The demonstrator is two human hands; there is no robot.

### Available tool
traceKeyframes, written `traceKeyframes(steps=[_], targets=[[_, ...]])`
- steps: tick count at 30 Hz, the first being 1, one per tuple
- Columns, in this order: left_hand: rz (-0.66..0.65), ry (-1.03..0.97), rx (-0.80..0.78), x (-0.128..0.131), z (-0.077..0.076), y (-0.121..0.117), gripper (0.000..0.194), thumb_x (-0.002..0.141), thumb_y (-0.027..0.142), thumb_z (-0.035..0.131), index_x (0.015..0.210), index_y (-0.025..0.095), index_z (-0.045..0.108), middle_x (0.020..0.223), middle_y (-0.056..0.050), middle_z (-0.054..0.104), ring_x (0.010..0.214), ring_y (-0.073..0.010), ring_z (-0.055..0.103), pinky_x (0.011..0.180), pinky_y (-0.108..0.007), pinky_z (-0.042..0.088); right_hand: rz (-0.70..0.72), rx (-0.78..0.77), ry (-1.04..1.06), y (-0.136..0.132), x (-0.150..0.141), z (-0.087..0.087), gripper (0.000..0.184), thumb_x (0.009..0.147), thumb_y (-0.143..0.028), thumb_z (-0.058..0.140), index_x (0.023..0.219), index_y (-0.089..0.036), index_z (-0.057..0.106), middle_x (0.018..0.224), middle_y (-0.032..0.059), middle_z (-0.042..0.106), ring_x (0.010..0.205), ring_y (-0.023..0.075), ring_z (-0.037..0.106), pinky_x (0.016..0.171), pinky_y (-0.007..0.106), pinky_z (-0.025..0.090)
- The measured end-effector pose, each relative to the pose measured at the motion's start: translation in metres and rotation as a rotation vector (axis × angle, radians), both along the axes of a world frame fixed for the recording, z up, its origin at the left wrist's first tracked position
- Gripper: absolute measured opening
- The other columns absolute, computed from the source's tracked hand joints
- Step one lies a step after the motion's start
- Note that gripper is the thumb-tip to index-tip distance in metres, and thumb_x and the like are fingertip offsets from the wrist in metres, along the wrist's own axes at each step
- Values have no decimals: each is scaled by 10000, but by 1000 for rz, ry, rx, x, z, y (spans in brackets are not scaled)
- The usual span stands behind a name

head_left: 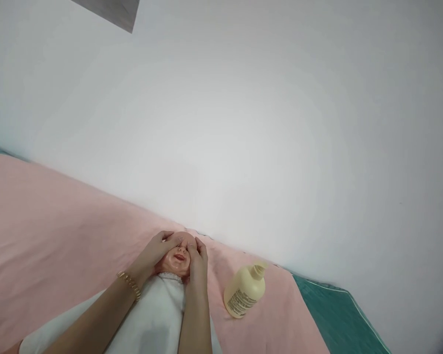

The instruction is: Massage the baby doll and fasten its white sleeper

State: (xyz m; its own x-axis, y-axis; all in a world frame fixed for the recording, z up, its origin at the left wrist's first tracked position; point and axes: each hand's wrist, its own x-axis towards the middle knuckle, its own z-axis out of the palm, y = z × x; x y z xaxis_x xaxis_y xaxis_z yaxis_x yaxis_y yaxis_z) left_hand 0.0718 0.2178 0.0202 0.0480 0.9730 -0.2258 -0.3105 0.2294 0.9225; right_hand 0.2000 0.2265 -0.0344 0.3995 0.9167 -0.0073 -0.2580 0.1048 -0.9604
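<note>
A baby doll (176,259) in a white garment (151,314) lies face up, its head pointing away from me. My left hand (159,251) cups one side of the doll's head, with the thumb across the eye and brow area. On the opposite side, my right hand (199,259) wraps round the head, its thumb near the other eye. The thumbs cover the doll's eyes; its nose and red mouth show between my hands. A gold bracelet (130,285) circles my left wrist. To the right of my right hand stands a pale yellow pump bottle (244,290) with printed text.
Pink cloth (66,221) spreads under the doll and the bottle. Green material (339,309) shows past its right edge, with a little more at the far left. A pale wall (251,123) rises directly behind the cloth. A grey panel (114,12) is at the top left.
</note>
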Motion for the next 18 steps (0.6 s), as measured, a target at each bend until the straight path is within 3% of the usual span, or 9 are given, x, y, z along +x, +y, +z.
traceKeyframes(steps=[8,13,18], targets=[[31,-83,41,5,-4,1,363,670,314,736,968,147,615,1012,-115,697,894,-253,681,761,-331,549,-5,9,60,1,5,-1,433,668,-368,738,1065,-201,694,1021,67,724,963,243,676,761,317,567],[45,-198,64,6,-11,8,450,608,342,761,1000,149,651,1114,-140,682,965,-266,670,840,-356,535,53,-7,228,1,7,-4,456,670,-320,712,1113,-214,690,1035,69,723,944,250,688,794,375,571],[70,-214,86,7,-20,14,505,554,386,796,982,146,678,1102,-147,697,1000,-289,670,871,-375,531,51,1,243,1,6,-6,426,671,-344,722,1078,-221,693,1044,63,720,948,252,687,800,380,570]])
